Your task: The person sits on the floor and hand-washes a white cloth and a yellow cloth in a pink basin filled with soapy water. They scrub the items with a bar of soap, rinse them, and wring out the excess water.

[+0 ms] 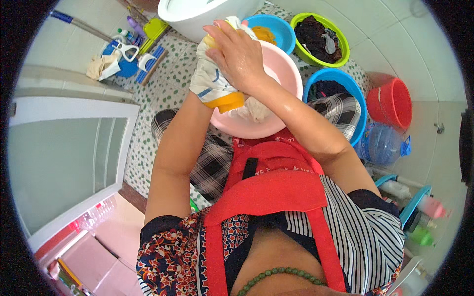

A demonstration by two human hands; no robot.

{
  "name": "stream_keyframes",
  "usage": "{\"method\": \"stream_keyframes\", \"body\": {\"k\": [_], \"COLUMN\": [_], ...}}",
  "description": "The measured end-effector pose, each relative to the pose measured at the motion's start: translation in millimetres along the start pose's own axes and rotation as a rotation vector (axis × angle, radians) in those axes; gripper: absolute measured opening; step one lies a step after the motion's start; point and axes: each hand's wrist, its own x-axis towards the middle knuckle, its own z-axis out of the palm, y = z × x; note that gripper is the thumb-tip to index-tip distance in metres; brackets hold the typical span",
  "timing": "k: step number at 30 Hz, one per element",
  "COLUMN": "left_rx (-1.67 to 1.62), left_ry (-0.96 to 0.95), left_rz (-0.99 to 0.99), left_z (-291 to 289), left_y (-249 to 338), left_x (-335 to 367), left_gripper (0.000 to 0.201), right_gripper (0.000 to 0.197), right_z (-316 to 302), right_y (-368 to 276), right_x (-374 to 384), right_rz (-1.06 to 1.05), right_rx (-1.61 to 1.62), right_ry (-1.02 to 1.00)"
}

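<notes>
A wet white garment [210,81] with yellow trim and blue marks is drawn over my left hand, down to the wrist. Below it my left forearm [181,133] shows bare; the left fingers are almost wholly covered, so their grip cannot be made out. My right hand [239,55] presses onto the garment from the right, fingers curled over its upper part. Both hands are above the left side of a pink basin [256,133], which stands between my knees. Pale wet cloth [256,109] lies in the basin, partly hidden by my right forearm.
Beyond are a blue basin [284,34] with yellow cloth and a green basin [303,56] of dark laundry. On the right stand another blue basin [363,118], a red bucket [390,103] and a clear water jug [382,145]. Left are a brush [150,66] and a glass-paned door [69,158].
</notes>
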Motion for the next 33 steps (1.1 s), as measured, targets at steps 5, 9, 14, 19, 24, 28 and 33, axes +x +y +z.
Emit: {"method": "stream_keyframes", "body": {"k": [5, 9, 14, 19, 24, 28, 33], "left_rx": [-0.218, -0.305, -0.353, -0.026, 0.119, 0.319, 0.746], "left_ry": [-0.076, -0.134, -0.156, -0.066, 0.026, 0.066, 0.076], "left_rz": [-0.044, -0.035, -0.008, 0.054, 0.123, 0.177, 0.254], "left_z": [4, 6, 7, 9, 5, 0, -8], "left_y": [7, 13, 17, 10, 3, -6, -28], "left_x": [0, 0, 0, -1, 2, 2, -1], "left_gripper": [0.043, 0.045, 0.047, 0.047, 0.044, 0.042, 0.039], "right_gripper": [0.049, 0.048, 0.054, 0.055, 0.053, 0.049, 0.049], "right_z": [6, 3, 21, 32, 36, 42, 33], "right_y": [-22, -45, -14, -15, -20, 22, 99], "right_x": [-24, -55, -34, -35, -60, -30, 4], "right_rz": [-0.213, -0.324, 0.09, 0.255, 0.202, 0.558, 0.678], "right_rx": [0.035, 0.081, 0.085, 0.29, 0.358, 0.664, 0.698], "right_ry": [-0.189, -0.069, 0.144, 0.345, 0.278, 0.348, 0.252]}}
